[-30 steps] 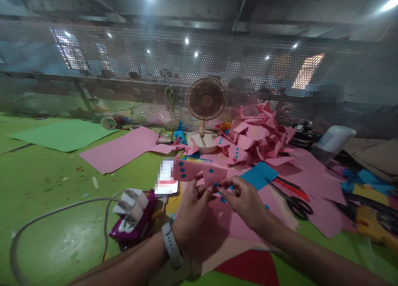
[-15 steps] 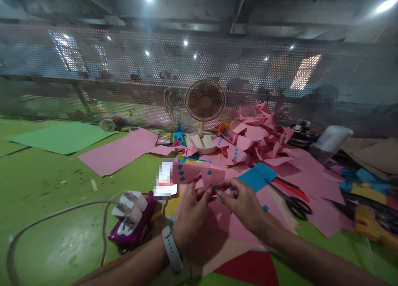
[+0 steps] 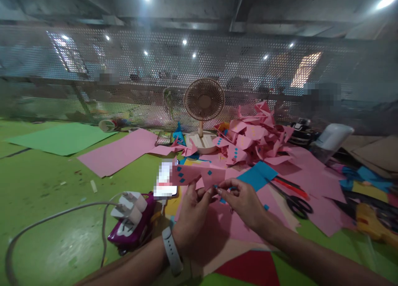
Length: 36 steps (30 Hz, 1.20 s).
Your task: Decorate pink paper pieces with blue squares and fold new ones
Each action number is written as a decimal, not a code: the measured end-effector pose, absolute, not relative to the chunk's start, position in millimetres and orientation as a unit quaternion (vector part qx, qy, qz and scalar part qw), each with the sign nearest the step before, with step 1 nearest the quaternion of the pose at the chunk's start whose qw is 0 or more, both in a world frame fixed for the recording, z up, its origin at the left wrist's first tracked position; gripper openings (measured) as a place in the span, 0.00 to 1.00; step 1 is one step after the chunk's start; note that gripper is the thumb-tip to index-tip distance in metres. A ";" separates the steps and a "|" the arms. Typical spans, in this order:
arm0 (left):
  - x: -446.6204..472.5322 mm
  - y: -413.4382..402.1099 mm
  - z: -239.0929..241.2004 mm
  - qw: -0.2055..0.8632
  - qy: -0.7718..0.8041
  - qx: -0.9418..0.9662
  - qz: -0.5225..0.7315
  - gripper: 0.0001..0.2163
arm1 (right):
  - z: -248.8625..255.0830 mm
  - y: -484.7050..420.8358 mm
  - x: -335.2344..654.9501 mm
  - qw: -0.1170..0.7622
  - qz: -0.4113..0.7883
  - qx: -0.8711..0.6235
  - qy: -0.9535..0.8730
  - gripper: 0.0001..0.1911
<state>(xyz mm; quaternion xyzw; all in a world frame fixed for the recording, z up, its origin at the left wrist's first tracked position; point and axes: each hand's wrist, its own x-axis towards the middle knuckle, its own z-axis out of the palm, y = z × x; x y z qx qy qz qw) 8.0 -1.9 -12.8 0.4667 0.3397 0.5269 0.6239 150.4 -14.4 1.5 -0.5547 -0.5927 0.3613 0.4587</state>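
Note:
A folded pink paper piece [image 3: 190,174] with small blue diamonds on it stands up from my left hand [image 3: 193,211], whose thumb and fingers pinch its lower edge. My right hand [image 3: 241,201] meets the left at the fingertips, pinching a tiny blue paper diamond [image 3: 216,187] against the pink paper. Its exact edges are partly hidden by the fingers. Pink paper sheets [image 3: 242,228] lie beneath both hands. Just to the right, a loose blue diamond [image 3: 266,207] rests on the pink, and a blue sheet [image 3: 256,176] lies beyond it.
Black scissors [image 3: 297,206] and a red cutter [image 3: 290,187] lie to the right. A small fan [image 3: 204,101] stands ahead, beside a heap of folded pink paper [image 3: 255,132]. At left are a lit phone [image 3: 166,180], a purple power strip [image 3: 133,232] with white plugs and a looping cable.
Both hands keep nearly the same pose, with only a slight shift at the right fingertips over the blue diamond. The pink folded piece stays in the left hand.

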 end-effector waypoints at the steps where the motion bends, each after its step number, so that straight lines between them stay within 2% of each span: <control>1: 8.3 -1.9 -12.7 0.625 0.339 0.464 0.528 0.26 | 1.0 -14.1 150.7 0.459 0.353 -0.556 -0.596 0.12; 13: 11.5 -1.7 -10.9 0.660 0.330 0.425 0.524 0.27 | 3.9 -12.7 156.3 0.437 0.167 -0.546 -0.695 0.08; 17: 11.5 -2.1 -10.3 0.663 0.329 0.430 0.517 0.26 | 4.5 -11.1 159.8 0.426 0.144 -0.541 -0.711 0.08; 25: 7.3 -4.4 -5.7 0.641 0.334 0.512 0.463 0.11 | 14.2 -9.9 168.4 0.401 0.129 -0.538 -0.730 0.08; 36: 6.8 -5.9 -3.5 0.617 0.329 0.575 0.425 0.07 | 20.0 -10.9 171.8 0.388 0.135 -0.515 -0.752 0.07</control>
